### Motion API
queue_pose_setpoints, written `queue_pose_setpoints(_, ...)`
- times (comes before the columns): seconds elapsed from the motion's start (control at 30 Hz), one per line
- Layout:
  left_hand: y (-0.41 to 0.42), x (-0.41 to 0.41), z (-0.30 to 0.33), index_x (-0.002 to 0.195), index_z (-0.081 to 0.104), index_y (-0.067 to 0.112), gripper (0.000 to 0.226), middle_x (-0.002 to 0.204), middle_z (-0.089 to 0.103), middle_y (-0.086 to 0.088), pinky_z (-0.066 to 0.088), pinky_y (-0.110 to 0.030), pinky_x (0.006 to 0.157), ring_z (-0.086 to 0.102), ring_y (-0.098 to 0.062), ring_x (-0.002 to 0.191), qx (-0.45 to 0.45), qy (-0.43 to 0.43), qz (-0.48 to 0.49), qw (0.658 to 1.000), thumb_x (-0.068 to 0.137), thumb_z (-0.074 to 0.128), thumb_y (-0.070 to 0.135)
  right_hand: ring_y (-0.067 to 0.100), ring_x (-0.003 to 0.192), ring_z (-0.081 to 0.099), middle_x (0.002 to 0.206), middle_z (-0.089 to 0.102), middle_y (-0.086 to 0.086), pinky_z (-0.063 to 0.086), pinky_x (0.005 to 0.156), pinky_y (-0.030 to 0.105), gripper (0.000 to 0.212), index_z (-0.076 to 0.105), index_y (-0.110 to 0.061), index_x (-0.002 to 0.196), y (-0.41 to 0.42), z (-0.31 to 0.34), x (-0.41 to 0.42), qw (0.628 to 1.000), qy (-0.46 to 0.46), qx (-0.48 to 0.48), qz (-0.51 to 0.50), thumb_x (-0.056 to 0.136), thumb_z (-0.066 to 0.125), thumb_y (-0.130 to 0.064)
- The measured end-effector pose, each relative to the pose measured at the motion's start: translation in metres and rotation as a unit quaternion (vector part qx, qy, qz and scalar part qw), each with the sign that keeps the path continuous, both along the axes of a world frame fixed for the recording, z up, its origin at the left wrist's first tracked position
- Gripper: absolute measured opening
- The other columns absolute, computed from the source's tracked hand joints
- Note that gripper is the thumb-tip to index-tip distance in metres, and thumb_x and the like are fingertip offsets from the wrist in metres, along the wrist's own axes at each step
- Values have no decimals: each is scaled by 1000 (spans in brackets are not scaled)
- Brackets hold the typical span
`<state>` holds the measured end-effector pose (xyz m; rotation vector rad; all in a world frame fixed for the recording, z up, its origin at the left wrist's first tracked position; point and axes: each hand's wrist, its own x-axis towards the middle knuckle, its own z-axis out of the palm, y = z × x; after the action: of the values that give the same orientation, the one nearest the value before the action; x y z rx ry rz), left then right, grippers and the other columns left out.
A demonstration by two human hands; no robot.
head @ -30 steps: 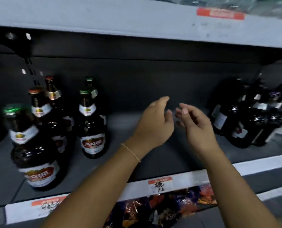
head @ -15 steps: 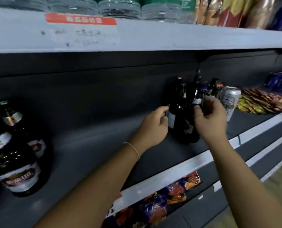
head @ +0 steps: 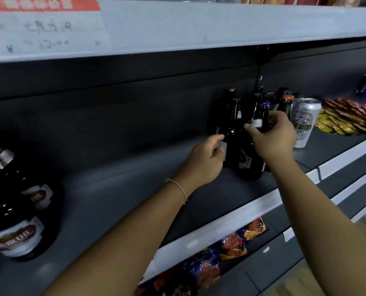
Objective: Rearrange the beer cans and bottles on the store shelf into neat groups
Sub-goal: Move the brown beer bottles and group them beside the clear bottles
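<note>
shelf (head: 118,195) | dark bottles (head: 249,150) standing clustered right of centre, silver can (head: 303,121) just beside | left hand (head: 205,161) gripping a bottle body, right hand (head: 271,137) pinching a neck | glass: judging heavy, rigid, slick, breakable; gripping bodies low is looking safest

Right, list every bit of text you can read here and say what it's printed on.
"U8": label of the near left bottle.
"U8": bottle behind it.
"12.00": handwritten price tag on the upper shelf edge; its other writing and red header are blurred.
Silver can: lettering unreadable.
</note>
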<state>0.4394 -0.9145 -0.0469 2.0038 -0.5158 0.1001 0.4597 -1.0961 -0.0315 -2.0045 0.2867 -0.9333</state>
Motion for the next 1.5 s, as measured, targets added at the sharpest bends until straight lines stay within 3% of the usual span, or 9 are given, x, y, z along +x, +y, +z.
queue_pose_setpoints(0.17, 9, -9, -5, 141, 44, 13, 43, 141, 51, -5, 38, -28, 109, 49, -13, 130, -4, -7, 13, 1000, 98, 49, 19, 17, 106, 64, 116, 67, 5, 52, 98, 38, 55, 60, -14, 124, 6, -12, -5, 998, -44, 45, 32, 77, 81, -33)
queue_pose_setpoints(0.3, 22, -19, -8, 140, 45, 11, 49, 140, 53, -6, 41, -31, 109, 50, -15, 129, 7, -6, 32, 999, 93, 58, 15, 12, 105, 66, 112, 69, 2, 53, 98, 40, 53, 60, -12, 125, 18, -21, -16, 989, -66, 89, 100, 78, 80, -26)
queue_pose_setpoints(0.6, 94, -61, -17, 146, 35, 10, 80, 148, 43, -3, 35, -24, 109, 43, -12, 132, 95, 72, 18, 993, 80, 78, 21, 9, 84, 67, 94, 72, 4, 55, 82, 27, 27, 66, 0, 112, 98, -8, -69, 940, -81, 149, 295, 86, 71, 2)
queue_pose_setpoints(0.7, 131, -81, -20, 136, 46, 22, 70, 137, 55, 7, 41, -21, 102, 52, -2, 119, 91, 96, 11, 991, 75, 81, 24, 5, 77, 64, 87, 69, 0, 53, 75, 19, 25, 66, 1, 110, 139, -2, -89, 920, -74, 177, 343, 86, 69, 5)
queue_pose_setpoints(0.77, 155, -95, -21, 128, 51, 27, 67, 126, 62, 11, 48, -31, 101, 58, -2, 113, 85, 108, 21, 990, 70, 84, 32, 4, 75, 64, 86, 69, 0, 52, 73, 17, 23, 66, -1, 108, 165, 2, -100, 907, -65, 185, 372, 86, 68, 7)
queue_pose_setpoints(0.9, 199, -126, -25, 122, 52, 30, 75, 120, 65, 11, 52, -38, 96, 61, -7, 111, 80, 102, 72, 989, 58, 85, 50, 11, 83, 66, 91, 72, 2, 53, 77, 22, 24, 68, -7, 107, 216, 4, -120, 886, -52, 180, 424, 86, 68, 6)
queue_pose_setpoints(1.07, 248, -171, -26, 126, 49, 28, 69, 123, 63, 11, 49, -29, 97, 60, -4, 111, 63, 83, 134, 986, 68, 85, 38, 6, 84, 68, 89, 74, -8, 53, 76, 18, 30, 68, -16, 108, 273, 4, -145, 866, -29, 163, 472, 87, 66, 5)
queue_pose_setpoints(1.37, 306, -223, -36, 128, 47, 30, 71, 121, 64, 12, 49, -29, 100, 60, -4, 111, -21, 74, 223, 972, 69, 86, 25, 18, 105, 68, 111, 72, 5, 55, 92, 39, 36, 63, -7, 124, 341, -2, -177, 834, -15, 142, 534, 89, 65, 0)
queue_pose_setpoints(1.5, 320, -242, -43, 132, 46, 29, 73, 122, 64, 13, 48, -17, 94, 59, -2, 110, -25, 53, 252, 966, 70, 84, 23, 21, 111, 67, 116, 71, 8, 53, 97, 43, 43, 59, -5, 129, 360, -8, -189, 817, -6, 142, 559, 87, 63, -9)
